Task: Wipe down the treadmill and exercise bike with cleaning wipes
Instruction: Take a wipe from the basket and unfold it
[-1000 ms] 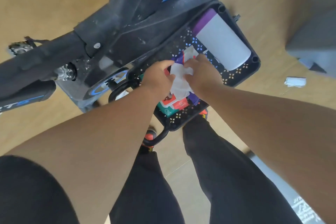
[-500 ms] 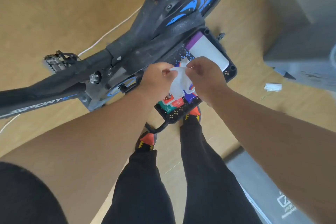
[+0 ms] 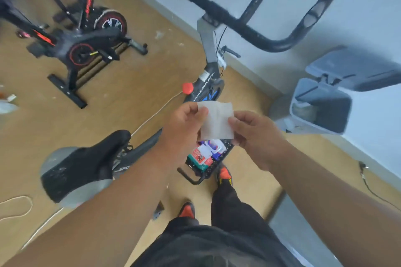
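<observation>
From the head camera we see our left hand (image 3: 184, 123) and right hand (image 3: 253, 134) pinching opposite edges of a white wipe (image 3: 217, 120), held flat in the air above the wipes pack (image 3: 200, 158) in the black basket (image 3: 217, 166). The exercise bike (image 3: 208, 84) stands just ahead, saddle (image 3: 86, 162) at our left.

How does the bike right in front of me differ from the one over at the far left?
The near exercise bike carries blue markings and a red knob; the far exercise bike has red trim on its flywheel. The near one fills the view, with its handlebars overhead and saddle beside the left hand; the far one looks smaller, with its floor stand visible. Both have black frames and stand on the wooden floor.
</observation>
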